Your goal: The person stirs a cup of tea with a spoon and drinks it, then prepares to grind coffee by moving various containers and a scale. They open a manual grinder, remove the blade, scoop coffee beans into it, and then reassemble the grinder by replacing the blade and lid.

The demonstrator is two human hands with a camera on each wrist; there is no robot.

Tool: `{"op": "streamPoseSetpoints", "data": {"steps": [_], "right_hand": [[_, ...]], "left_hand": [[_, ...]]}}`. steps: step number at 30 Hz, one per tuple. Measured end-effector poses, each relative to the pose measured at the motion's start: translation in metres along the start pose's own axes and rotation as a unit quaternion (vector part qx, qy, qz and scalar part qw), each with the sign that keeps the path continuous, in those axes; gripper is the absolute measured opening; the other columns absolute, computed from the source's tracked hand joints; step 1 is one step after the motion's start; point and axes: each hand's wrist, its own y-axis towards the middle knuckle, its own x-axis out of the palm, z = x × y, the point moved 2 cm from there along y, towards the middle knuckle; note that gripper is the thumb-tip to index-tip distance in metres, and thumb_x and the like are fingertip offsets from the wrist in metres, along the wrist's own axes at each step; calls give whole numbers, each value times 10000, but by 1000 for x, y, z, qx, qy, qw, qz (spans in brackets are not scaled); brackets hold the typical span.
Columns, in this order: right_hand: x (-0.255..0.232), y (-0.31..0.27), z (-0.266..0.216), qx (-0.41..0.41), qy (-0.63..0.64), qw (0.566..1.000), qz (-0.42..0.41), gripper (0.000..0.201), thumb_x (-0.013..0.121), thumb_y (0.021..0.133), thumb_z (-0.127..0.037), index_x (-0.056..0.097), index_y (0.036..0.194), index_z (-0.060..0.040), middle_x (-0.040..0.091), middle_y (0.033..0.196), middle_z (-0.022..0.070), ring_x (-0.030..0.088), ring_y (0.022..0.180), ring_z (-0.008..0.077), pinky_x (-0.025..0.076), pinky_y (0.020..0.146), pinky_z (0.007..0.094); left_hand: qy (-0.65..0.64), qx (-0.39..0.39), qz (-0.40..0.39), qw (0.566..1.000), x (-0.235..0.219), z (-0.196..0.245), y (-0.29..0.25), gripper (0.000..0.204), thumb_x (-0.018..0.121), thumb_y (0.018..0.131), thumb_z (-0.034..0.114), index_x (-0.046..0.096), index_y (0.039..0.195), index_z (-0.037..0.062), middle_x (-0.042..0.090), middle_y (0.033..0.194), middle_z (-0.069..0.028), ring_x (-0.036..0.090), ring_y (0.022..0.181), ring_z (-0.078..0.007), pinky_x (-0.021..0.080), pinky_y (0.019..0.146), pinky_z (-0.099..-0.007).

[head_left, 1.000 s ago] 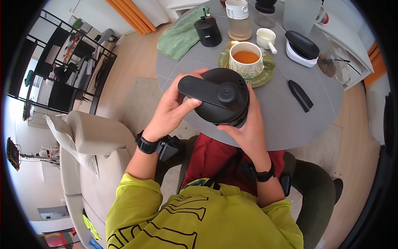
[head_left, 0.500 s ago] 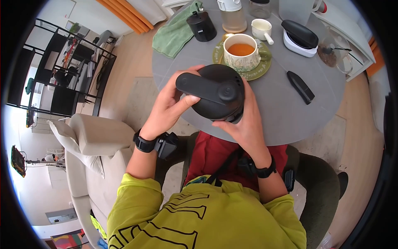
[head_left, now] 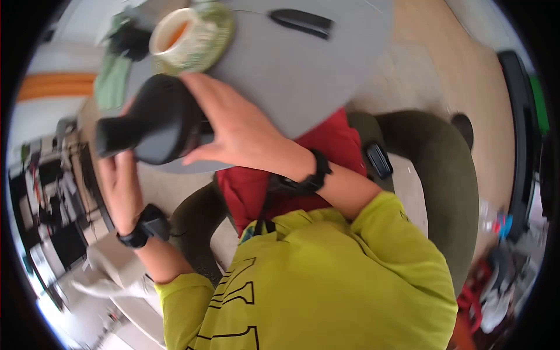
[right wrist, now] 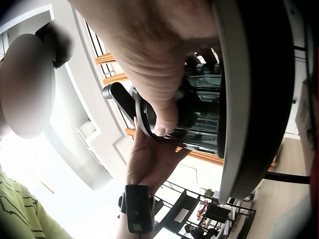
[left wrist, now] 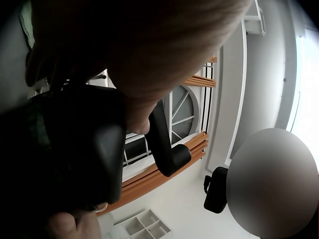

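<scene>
A black hand-crank grinder [head_left: 169, 116] is held tilted between both hands over the near edge of the table. Its crank arm [head_left: 116, 135] points left. The right hand [head_left: 236, 125] grips it from the right. In the right wrist view, that thumb [right wrist: 167, 119] presses near the top of the ribbed clear body [right wrist: 202, 107]. My left hand [head_left: 122, 189] holds the other side, partly hidden behind the grinder. In the left wrist view, the left thumb [left wrist: 138, 117] is right at the crank arm [left wrist: 162, 142]; the rest is dark.
Beyond the grinder, a patterned mug [head_left: 189, 52] of orange-brown drink stands on a green saucer [head_left: 227, 26]. A slim black tool [head_left: 300, 23] lies on the grey table [head_left: 280, 76]. Farther left are a dark pot [head_left: 131, 44] and a green cloth [head_left: 114, 84].
The head view has swung, shifting hands and table to the left. The grinder now leans with its lid and crank arm facing left. Both hands keep their hold.
</scene>
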Motion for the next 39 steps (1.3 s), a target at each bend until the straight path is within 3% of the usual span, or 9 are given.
{"op": "streamPoseSetpoints", "data": {"steps": [3,4,9,12,16,23,25,31,39], "right_hand": [[-4,0,3,-4,0,1000,16,1047,868,605,-290,287,1418,22,415,1387,224,432,1261,398,379,1048,451],[-5,0,2,-23,2,1000,17,1040,869,602,-283,290,1413,18,419,1382,215,440,1254,389,386,1041,446],[0,1,2,-20,4,1000,24,1031,875,590,-274,307,1402,12,433,1373,199,450,1247,378,403,1027,438],[0,0,2,-16,4,1000,26,1024,877,582,-270,321,1395,10,448,1361,193,456,1241,376,411,1021,436],[0,-2,3,-13,7,999,34,1018,880,569,-268,337,1384,9,462,1347,189,463,1236,373,414,1018,430],[-1,-1,3,-22,20,999,26,1017,877,581,-281,335,1391,12,459,1348,201,464,1232,382,406,1021,444],[-2,1,1,-47,-22,998,39,993,873,582,-282,352,1352,65,475,1305,232,480,1203,392,412,1008,429],[1,5,-3,2,-16,1000,-13,1041,871,587,-263,313,1427,-2,440,1377,214,458,1240,393,409,1022,430],[2,4,-1,34,-5,999,-11,1050,876,609,-279,300,1448,-22,428,1414,202,445,1287,379,383,1058,426]], "left_hand": [[-102,-22,19,994,-3,-18,0,507,490,1016,263,342,1441,28,435,1398,-113,424,1285,-217,318,1092,-381],[-68,9,-49,996,2,-15,4,585,502,1008,309,268,1470,38,341,1478,-127,321,1380,-250,227,1153,-426],[-50,54,-44,996,9,-18,4,603,471,1012,358,272,1460,7,341,1477,-140,354,1355,-245,263,1135,-415],[55,40,35,997,7,-24,6,564,386,1021,355,322,1431,-27,410,1418,-145,412,1307,-228,281,1118,-361],[-12,24,-10,1000,20,-10,14,596,378,1007,402,360,1409,-37,419,1412,-154,403,1319,-234,289,1114,-370],[28,47,-32,998,12,-9,22,660,414,977,489,410,1382,-33,448,1389,-169,422,1308,-249,285,1119,-388],[84,114,-61,988,-1,-18,30,578,454,981,432,484,1317,-38,504,1354,-201,457,1286,-284,313,1109,-419],[24,199,-127,971,3,-14,41,528,528,935,432,566,1225,-8,561,1300,-191,463,1289,-310,354,1076,-435],[27,147,-41,988,18,-3,24,509,547,944,392,557,1231,-28,569,1282,-185,529,1220,-292,390,1039,-397]]}}
